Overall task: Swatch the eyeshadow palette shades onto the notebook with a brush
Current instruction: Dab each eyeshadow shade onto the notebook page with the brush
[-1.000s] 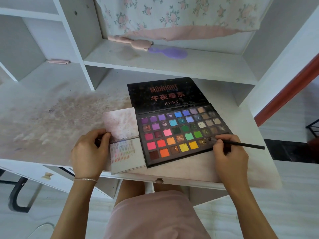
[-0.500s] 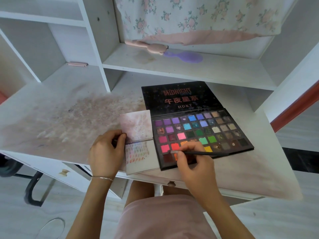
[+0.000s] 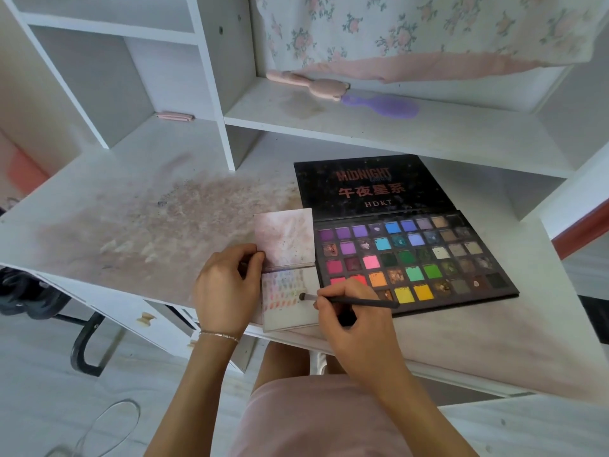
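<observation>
An open black eyeshadow palette [image 3: 412, 255] with many coloured pans lies on the white desk [image 3: 494, 334], its lid flat behind it. A small open notebook [image 3: 286, 242] sits against the palette's left edge; its lower page carries rows of colour swatches. My left hand [image 3: 227, 285] grips the notebook's left edge at the fold. My right hand [image 3: 356, 321] pinches a thin black brush [image 3: 349, 301], its tip touching the lower page beside the swatches. The hand covers the palette's front left corner.
The desk surface to the left is smeared with pink powder stains [image 3: 164, 225]. On the shelf behind lie a pink brush [image 3: 313, 84] and a purple hairbrush [image 3: 382, 105], under a floral cloth [image 3: 428, 31]. A black chair base [image 3: 82, 338] stands lower left.
My right hand carried the brush leftwards from the palette's lower right pans across the palette to the notebook's lower page. My left hand stayed on the notebook. The camera view shifted.
</observation>
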The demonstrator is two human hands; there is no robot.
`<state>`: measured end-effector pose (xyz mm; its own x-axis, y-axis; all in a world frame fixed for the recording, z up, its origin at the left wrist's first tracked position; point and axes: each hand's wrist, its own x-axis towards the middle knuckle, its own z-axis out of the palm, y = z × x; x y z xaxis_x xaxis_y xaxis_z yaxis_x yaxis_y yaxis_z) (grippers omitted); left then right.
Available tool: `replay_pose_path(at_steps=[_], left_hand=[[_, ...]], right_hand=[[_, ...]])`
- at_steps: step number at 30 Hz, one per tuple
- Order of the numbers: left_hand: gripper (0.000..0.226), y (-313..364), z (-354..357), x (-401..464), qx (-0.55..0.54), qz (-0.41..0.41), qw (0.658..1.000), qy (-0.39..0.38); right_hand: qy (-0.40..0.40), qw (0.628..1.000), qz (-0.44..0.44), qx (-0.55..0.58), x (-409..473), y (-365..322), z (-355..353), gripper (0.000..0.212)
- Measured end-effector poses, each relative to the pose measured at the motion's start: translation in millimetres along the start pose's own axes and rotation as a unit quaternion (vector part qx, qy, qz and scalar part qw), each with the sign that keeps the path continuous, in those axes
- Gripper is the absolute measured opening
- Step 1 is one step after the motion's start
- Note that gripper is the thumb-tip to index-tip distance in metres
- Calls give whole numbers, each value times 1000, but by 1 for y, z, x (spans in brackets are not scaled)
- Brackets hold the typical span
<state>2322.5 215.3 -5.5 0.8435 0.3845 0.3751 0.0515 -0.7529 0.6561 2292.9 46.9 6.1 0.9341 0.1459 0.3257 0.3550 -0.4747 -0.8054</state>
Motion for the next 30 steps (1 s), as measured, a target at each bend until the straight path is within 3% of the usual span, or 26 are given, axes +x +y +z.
replay_pose_path(at_steps=[30], left_hand=[[8,0,0,-1,5,3,1000,6]], right_hand=[[-18,999,-5,-45,1,-1,0,10]])
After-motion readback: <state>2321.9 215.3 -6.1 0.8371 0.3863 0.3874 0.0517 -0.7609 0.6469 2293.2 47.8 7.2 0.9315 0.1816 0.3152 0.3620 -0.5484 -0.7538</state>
